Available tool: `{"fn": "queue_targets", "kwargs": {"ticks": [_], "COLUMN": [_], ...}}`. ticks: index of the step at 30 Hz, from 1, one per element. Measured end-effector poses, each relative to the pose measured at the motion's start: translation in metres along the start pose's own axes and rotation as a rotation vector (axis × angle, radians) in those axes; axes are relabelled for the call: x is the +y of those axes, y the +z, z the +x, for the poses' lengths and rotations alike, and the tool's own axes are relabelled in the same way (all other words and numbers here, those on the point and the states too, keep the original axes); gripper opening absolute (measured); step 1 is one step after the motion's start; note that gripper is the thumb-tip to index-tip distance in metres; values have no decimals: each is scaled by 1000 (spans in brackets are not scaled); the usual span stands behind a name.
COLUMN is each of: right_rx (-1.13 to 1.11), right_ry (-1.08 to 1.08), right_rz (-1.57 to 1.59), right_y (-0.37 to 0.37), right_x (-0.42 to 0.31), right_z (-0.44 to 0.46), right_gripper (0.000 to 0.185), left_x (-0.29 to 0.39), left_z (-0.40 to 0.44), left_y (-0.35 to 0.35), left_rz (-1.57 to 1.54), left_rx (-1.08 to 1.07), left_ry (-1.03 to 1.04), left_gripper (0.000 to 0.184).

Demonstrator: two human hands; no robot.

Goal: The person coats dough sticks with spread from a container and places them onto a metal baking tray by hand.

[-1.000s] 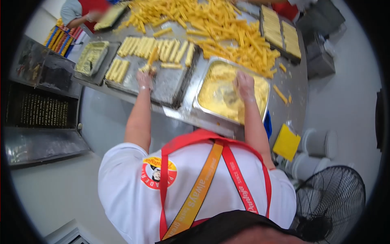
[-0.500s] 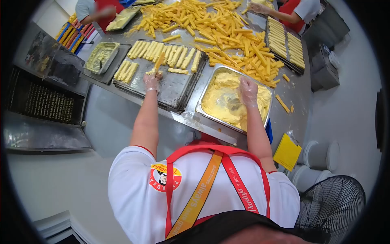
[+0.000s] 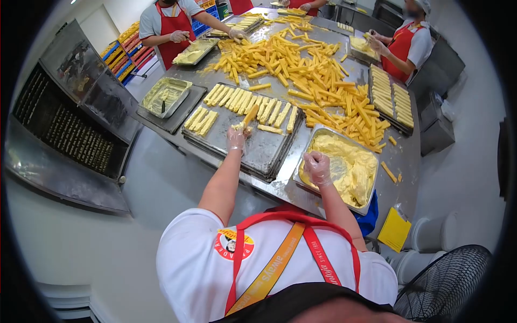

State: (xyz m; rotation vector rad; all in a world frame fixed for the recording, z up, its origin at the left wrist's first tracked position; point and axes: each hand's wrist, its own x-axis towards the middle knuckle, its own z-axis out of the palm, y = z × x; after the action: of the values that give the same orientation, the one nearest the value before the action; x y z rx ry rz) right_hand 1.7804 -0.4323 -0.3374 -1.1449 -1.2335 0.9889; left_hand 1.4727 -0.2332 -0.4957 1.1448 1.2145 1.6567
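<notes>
Right hand (image 3: 318,168) has shifted across the cream pan (image 3: 372,185) to the side nearest the baking tray (image 3: 264,156). Left of that tray, on the desk (image 3: 406,161), lies a smeared pan (image 3: 180,102). Over the tray, the left hand (image 3: 237,139) has its fingers grasping a yellow stick (image 3: 251,115), with coated sticks (image 3: 246,102) rowed along the tray's far side. Beyond the tray spreads a pile of sticks (image 3: 301,75). Right of the tray, the right hand's fingers are clenched above the cream pan.

Sticks (image 3: 247,102) lie on a tray (image 3: 264,157), left of the pan (image 3: 374,185).
</notes>
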Motion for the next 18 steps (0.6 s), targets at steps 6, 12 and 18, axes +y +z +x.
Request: {"fn": "queue_targets", "kwargs": {"ticks": [6, 12, 18], "right_rx": [132, 226, 261], "right_ry": [-72, 29, -381], "right_rz": [-124, 44, -722], "right_y": [16, 18, 10], "right_x": [25, -2, -22], "right_z": [37, 33, 16], "right_gripper": [31, 30, 21], "left_x": [48, -7, 35], "left_z": [-15, -14, -13], "left_y": [7, 0, -11], "left_rz": [-79, 164, 1000], "left_rx": [-5, -112, -246], "left_ry": [-256, 165, 579], "left_gripper": [22, 23, 30]}}
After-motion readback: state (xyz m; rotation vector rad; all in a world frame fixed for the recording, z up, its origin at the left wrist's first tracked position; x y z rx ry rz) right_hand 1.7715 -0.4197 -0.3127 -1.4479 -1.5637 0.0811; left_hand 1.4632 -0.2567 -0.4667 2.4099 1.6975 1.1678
